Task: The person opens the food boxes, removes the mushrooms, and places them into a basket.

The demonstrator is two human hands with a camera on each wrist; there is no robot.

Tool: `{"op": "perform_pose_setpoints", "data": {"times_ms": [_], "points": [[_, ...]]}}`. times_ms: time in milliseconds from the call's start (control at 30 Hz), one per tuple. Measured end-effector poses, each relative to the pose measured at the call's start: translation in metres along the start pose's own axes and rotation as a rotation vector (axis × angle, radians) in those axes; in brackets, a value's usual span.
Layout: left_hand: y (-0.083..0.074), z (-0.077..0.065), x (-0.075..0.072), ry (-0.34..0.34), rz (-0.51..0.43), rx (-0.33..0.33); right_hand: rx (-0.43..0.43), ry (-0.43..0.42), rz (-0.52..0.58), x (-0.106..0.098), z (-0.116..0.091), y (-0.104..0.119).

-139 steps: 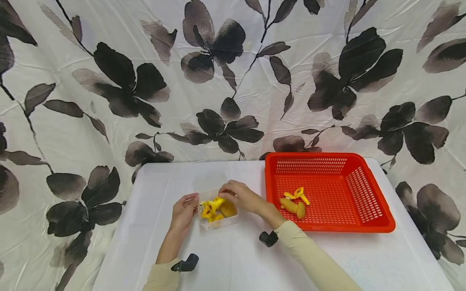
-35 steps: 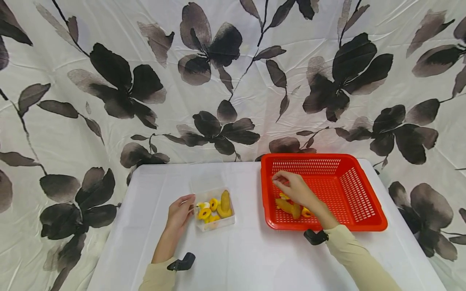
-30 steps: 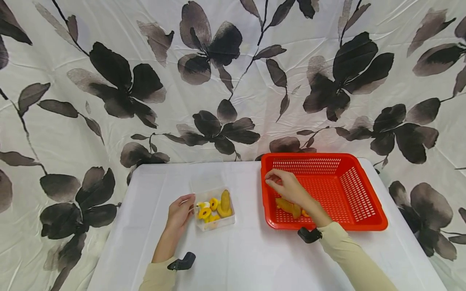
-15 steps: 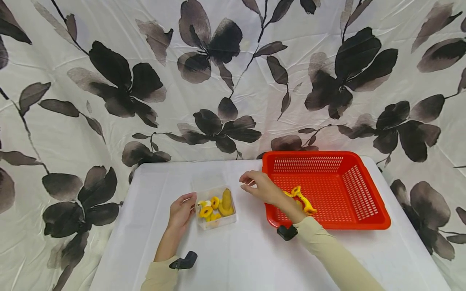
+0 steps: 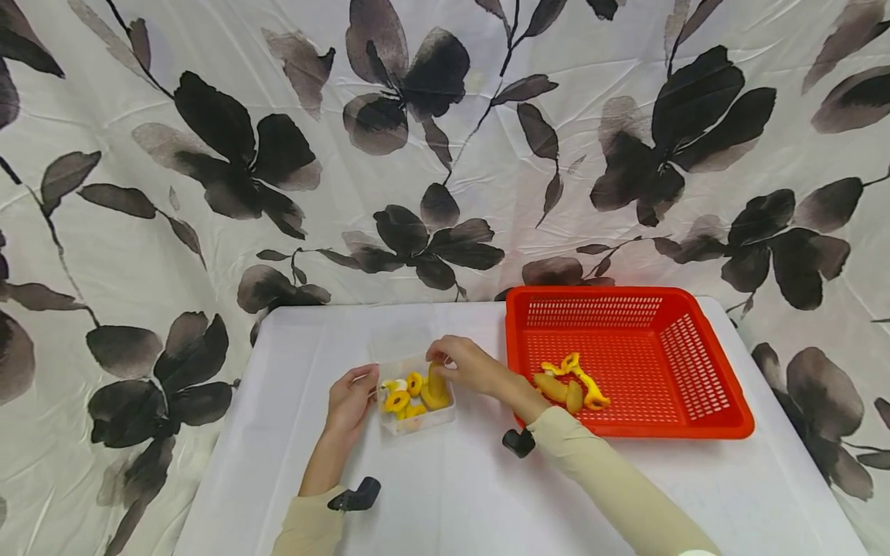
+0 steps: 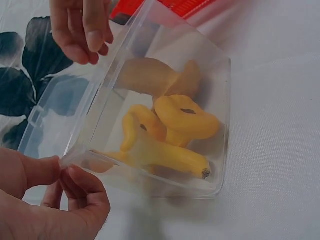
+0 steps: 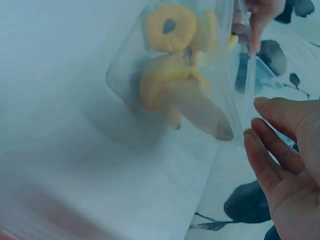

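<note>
A clear plastic box (image 5: 426,424) stands on the white table with its hinged lid (image 5: 399,341) folded back behind it. Inside are several yellow mushroom-shaped pieces (image 6: 186,116), some with a dark hole in the cap. A tan-brown mushroom-shaped piece (image 5: 435,388) leans along the box's right side. My left hand (image 5: 350,403) pinches the box's left rim between thumb and fingers. Over the right rim is my right hand (image 5: 464,364), its fingertips close to the top of the brown piece. In the right wrist view a gap shows between its thumb and fingers, with nothing held.
To the right stands a red perforated basket (image 5: 695,431), holding yellow pieces (image 5: 589,386) and brown pieces (image 5: 551,387) in its left part. A floral cloth (image 5: 417,154) hangs behind the table. The right forearm passes over the basket's near left corner.
My right hand has left the basket and come left to the box. The basket holds another long yellow piece, and the box fewer. My left hand has stayed on the box rim.
</note>
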State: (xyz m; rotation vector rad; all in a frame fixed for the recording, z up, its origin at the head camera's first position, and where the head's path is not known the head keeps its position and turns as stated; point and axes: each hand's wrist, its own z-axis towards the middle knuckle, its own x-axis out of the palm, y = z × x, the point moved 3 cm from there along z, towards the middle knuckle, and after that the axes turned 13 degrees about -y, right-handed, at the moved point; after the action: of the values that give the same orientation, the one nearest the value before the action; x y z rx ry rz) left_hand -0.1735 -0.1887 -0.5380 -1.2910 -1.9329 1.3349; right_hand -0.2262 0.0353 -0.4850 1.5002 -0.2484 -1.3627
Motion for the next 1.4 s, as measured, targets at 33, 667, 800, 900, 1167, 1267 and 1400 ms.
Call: {"op": "perform_pose_setpoints", "data": {"times_ms": [33, 667, 800, 900, 1167, 1267, 1400], "points": [[0.0, 0.0, 0.0, 0.0, -0.001, 0.003, 0.008, 0.011, -0.014, 0.001, 0.001, 0.001], [-0.002, -0.001, -0.001, 0.015, -0.04, 0.04, -0.303, 0.2, -0.876, 0.039, 0.006, 0.025], [-0.002, -0.002, 0.001, 0.006, -0.033, 0.056, -0.345, 0.215, -0.99, 0.044, 0.005, 0.027], [-0.002, -0.003, 0.001, 0.0, -0.023, 0.06, -0.376, 0.228, -1.049, 0.046, 0.005, 0.029], [-0.002, -0.003, 0.002, -0.003, -0.02, 0.061, -0.399, 0.316, -1.097, 0.046, 0.005, 0.034], [-0.001, -0.002, 0.001, -0.001, -0.021, 0.059, -0.426, 0.311, -1.105, 0.043, 0.005, 0.037], [-0.001, -0.002, 0.001, 0.006, -0.013, 0.057, -0.437, 0.286, -1.067, 0.035, 0.003, 0.041]]}}
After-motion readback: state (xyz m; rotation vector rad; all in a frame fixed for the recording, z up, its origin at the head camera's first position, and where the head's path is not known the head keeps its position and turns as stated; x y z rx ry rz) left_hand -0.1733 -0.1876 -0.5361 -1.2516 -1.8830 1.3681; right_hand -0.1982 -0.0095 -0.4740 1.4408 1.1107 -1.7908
